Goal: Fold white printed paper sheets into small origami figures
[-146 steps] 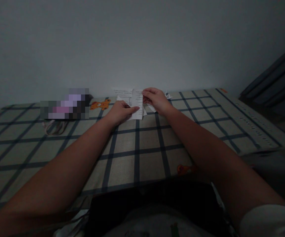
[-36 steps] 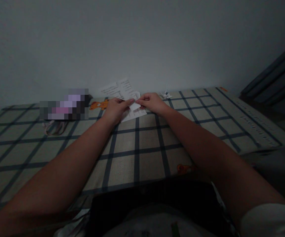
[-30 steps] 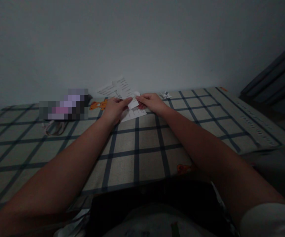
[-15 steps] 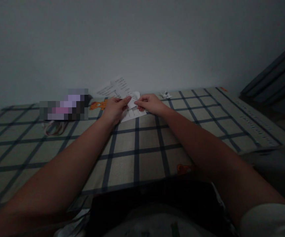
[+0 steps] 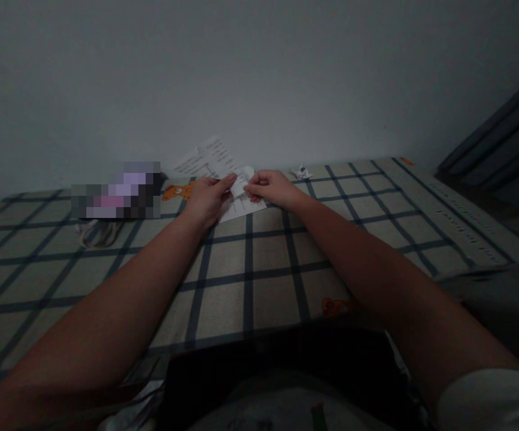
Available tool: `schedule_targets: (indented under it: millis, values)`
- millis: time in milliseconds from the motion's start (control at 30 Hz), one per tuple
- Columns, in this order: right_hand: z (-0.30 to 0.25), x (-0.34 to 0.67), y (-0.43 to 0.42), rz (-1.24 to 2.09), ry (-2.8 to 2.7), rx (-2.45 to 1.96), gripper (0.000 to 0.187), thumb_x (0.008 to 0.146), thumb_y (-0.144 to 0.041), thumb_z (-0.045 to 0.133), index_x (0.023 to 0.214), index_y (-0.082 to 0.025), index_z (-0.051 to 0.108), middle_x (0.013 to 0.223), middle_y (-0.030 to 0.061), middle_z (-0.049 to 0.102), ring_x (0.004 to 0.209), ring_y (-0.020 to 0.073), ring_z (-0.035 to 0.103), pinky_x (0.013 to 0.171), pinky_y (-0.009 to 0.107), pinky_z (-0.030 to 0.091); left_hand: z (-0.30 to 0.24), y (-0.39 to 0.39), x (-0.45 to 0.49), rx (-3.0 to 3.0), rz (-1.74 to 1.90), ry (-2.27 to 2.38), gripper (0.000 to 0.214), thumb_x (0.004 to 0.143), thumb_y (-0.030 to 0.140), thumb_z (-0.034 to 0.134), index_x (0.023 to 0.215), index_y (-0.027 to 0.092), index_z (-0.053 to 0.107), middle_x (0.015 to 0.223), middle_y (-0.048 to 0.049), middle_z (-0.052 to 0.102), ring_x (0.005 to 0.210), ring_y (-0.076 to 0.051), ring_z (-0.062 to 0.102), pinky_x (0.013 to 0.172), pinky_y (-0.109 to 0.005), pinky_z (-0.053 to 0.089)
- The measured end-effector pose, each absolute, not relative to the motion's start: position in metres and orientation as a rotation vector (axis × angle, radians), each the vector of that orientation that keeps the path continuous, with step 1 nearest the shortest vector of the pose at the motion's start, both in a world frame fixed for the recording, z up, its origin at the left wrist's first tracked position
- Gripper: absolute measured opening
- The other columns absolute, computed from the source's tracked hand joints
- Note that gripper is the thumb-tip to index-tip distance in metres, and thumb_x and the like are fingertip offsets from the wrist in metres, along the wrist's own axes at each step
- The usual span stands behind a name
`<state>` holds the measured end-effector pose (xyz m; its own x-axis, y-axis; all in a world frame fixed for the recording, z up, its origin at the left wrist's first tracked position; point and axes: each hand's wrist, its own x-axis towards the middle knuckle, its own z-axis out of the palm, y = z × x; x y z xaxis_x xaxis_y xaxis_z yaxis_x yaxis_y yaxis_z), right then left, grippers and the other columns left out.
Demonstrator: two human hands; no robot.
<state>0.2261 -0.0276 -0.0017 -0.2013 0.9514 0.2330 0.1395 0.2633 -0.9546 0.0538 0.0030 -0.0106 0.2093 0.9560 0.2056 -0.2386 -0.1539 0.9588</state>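
A white printed sheet of paper (image 5: 214,158) lies partly on the checked bed cover (image 5: 250,275), near the wall, with its far end lifted. My left hand (image 5: 208,197) pinches the paper's folded edge between thumb and fingers. My right hand (image 5: 270,187) is closed on the same curled fold (image 5: 245,178) from the right side. Both hands meet at the fold, fingertips almost touching. The room is dim.
A small white folded paper figure (image 5: 302,172) rests by the wall to the right of my hands. A blurred purple object (image 5: 118,190) and a pale cord (image 5: 97,230) lie at the left. A dark curtain (image 5: 497,149) hangs at the right. An orange bear print (image 5: 176,191) marks the cover.
The paper went from upright between my hands to lying with its far end raised. My hands closed together on a curled fold near its middle and shifted slightly left.
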Motion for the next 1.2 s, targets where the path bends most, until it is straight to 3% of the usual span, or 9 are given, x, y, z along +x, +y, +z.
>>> schedule_targets:
  millis: [233,600,833,1033,1200]
  values:
    - [0.0011,0.2253,-0.0307,1.02,-1.625,-1.082,0.022,0.089,-0.016,0.063,0.067,-0.014,0.058,0.062,-0.0006,0.063,0.056,0.0066,0.057,0.055,0.018,0.047,-0.0132,0.0044,0.0509,1.341,1.215,0.788,0.035,0.066,0.042,0.082,0.086,0.014,0.073,0.1,-0.0099,0.075,0.079,-0.016,0.068,0.068,-0.024,0.053]
    - [0.0004,0.2252,-0.0275,1.032,-1.63,-1.092,0.024,0.095,-0.024,0.057,0.072,-0.014,0.057,0.059,-0.0028,0.058,0.055,0.0058,0.056,0.053,0.016,0.044,-0.0151,0.0041,0.0533,1.302,1.16,0.704,0.031,0.065,0.033,0.082,0.085,0.011,0.073,0.101,-0.0129,0.075,0.088,-0.021,0.071,0.087,-0.035,0.056]
    - [0.0041,0.224,-0.0343,0.908,-1.69,-1.108,0.03,0.091,-0.018,0.058,0.063,-0.017,0.047,0.055,-0.0051,0.05,0.053,0.0063,0.051,0.05,0.018,0.039,-0.018,0.0056,0.0534,1.277,1.159,0.775,0.027,0.064,0.028,0.081,0.085,0.013,0.072,0.091,-0.0092,0.075,0.074,-0.018,0.07,0.075,-0.032,0.058]
    - [0.0028,0.223,-0.0307,0.98,-1.613,-1.048,0.019,0.093,-0.018,0.054,0.074,-0.017,0.054,0.06,-0.0051,0.053,0.056,0.0071,0.051,0.054,0.018,0.041,-0.0188,0.0018,0.0563,1.283,1.144,0.741,0.031,0.063,0.027,0.08,0.089,0.012,0.072,0.096,-0.0113,0.075,0.083,-0.023,0.072,0.082,-0.038,0.058]
    - [0.0057,0.2241,-0.0305,0.949,-1.586,-1.089,0.02,0.089,-0.015,0.06,0.071,-0.017,0.052,0.06,-0.0048,0.054,0.057,0.007,0.052,0.054,0.018,0.04,-0.0201,-0.0012,0.0589,1.308,1.16,0.766,0.03,0.062,0.028,0.081,0.088,0.014,0.073,0.096,-0.0118,0.075,0.088,-0.027,0.072,0.081,-0.041,0.058]
